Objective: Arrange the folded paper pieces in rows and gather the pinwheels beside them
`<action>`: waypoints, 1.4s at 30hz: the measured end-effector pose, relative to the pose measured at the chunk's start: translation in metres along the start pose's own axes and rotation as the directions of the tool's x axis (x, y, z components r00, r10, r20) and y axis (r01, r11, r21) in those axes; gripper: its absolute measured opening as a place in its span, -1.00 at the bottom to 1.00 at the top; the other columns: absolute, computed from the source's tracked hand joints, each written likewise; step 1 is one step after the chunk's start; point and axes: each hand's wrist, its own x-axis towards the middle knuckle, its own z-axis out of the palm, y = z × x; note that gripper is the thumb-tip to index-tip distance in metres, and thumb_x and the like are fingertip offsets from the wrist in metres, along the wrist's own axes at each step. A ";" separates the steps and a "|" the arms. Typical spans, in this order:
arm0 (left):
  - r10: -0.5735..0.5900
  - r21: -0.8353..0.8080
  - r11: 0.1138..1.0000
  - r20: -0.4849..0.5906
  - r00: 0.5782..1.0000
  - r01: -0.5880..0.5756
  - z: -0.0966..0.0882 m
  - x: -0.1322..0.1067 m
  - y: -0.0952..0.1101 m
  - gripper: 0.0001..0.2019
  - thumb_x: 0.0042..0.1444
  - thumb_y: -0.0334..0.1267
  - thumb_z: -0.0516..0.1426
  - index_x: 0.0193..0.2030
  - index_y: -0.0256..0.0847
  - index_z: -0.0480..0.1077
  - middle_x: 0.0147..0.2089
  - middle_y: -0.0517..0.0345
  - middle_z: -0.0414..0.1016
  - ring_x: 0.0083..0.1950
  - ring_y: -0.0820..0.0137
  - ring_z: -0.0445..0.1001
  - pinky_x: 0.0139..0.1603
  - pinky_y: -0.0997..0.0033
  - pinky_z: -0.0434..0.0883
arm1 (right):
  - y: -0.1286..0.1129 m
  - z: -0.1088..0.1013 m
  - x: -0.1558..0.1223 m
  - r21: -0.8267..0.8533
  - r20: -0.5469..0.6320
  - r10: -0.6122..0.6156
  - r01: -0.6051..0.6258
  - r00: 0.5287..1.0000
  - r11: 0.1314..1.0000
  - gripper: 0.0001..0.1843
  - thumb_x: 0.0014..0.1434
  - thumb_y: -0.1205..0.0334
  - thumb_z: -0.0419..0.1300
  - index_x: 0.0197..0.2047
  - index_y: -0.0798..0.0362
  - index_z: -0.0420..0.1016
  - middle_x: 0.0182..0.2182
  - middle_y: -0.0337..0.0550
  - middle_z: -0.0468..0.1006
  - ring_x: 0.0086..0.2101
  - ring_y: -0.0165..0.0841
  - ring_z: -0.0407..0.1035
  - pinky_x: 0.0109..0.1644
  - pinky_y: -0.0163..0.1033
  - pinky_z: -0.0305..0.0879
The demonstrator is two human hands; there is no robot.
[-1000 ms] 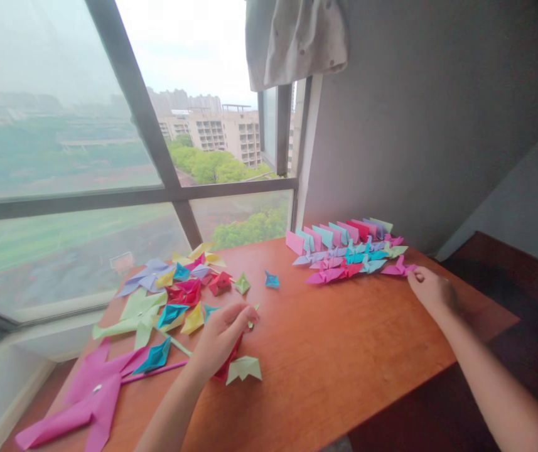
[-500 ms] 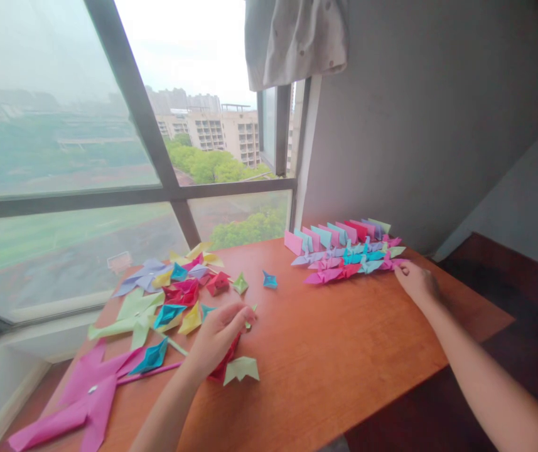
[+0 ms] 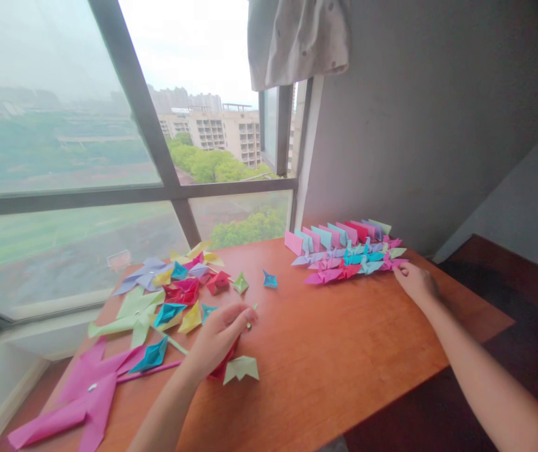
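We see a reddish-brown wood worktop [image 3: 325, 351]. Rows of folded paper cranes [image 3: 348, 251] come in pink, light blue, teal, magenta, red, purple and pale green. The loose pile [image 3: 174, 295] mixes lilac, yellow, teal, red, magenta and light green pieces. A big pinwheel [image 3: 85, 392] is pink, another [image 3: 132, 314] pale green. We note a pale green piece [image 3: 241, 367] and a red piece [image 3: 224, 363] by our left hand [image 3: 216, 336]. A small teal piece [image 3: 270, 280] sits alone. The wall [image 3: 438, 125] is grey, the curtain [image 3: 297, 37] off-white with faint specks.

We see our right hand [image 3: 417, 282] touching the pink end of the row of paper cranes [image 3: 348, 251] on the wooden table [image 3: 334, 358]. Our left hand [image 3: 216, 339] pinches a small green piece [image 3: 250, 323] beside the scattered origami pile [image 3: 174, 295].
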 end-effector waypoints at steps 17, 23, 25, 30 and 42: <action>0.046 0.162 0.986 -0.095 0.994 -0.030 -0.005 0.002 0.001 -0.68 0.27 -0.08 0.06 -0.34 -0.24 0.50 -0.38 0.14 0.54 -0.34 0.35 0.47 -0.34 0.48 0.34 | -0.163 -0.035 -0.077 0.515 -0.219 -0.284 0.358 0.933 0.779 -0.59 0.20 -0.05 0.09 -0.09 0.06 0.56 -0.40 -0.10 0.63 -0.42 -0.26 0.48 -0.26 -0.21 0.35; 0.124 0.390 0.920 -0.235 0.964 -0.023 -0.013 0.001 -0.005 -0.75 0.26 -0.14 0.05 -0.27 -0.19 0.51 -0.38 0.21 0.56 -0.38 0.38 0.47 -0.37 0.49 0.31 | -0.262 -0.025 -0.131 0.627 0.041 -0.565 0.419 0.824 0.657 -0.70 0.23 0.09 0.09 -0.12 0.00 0.59 -0.33 -0.14 0.65 -0.37 -0.29 0.49 -0.25 -0.24 0.35; 0.120 0.414 0.910 -0.265 0.957 0.001 -0.018 0.001 -0.007 -0.77 0.25 -0.16 0.06 -0.25 -0.18 0.51 -0.36 0.19 0.57 -0.36 0.37 0.47 -0.36 0.48 0.31 | -0.284 -0.020 -0.149 0.651 0.106 -0.609 0.408 0.786 0.640 -0.74 0.22 0.14 0.11 -0.16 0.00 0.60 -0.36 -0.17 0.64 -0.39 -0.32 0.48 -0.28 -0.28 0.32; 0.116 0.464 0.885 -0.319 0.941 0.048 -0.032 0.000 -0.010 -0.77 0.25 -0.18 0.05 -0.24 -0.19 0.50 -0.33 0.16 0.58 -0.33 0.36 0.49 -0.30 0.45 0.32 | -0.311 -0.009 -0.191 0.705 0.183 -0.720 0.420 0.670 0.571 -0.80 0.22 0.16 0.15 -0.20 -0.02 0.60 -0.48 -0.25 0.59 -0.48 -0.38 0.42 -0.37 -0.34 0.24; 0.131 0.568 0.819 -0.314 0.940 0.076 -0.025 -0.002 -0.010 -0.84 0.19 -0.27 0.10 -0.30 -0.16 0.52 -0.32 0.15 0.60 -0.30 0.32 0.51 -0.26 0.41 0.31 | -0.299 0.014 -0.208 0.670 0.130 -0.693 0.452 0.709 0.588 -0.75 0.26 0.13 0.10 -0.10 -0.03 0.55 -0.45 -0.23 0.57 -0.43 -0.33 0.44 -0.30 -0.29 0.28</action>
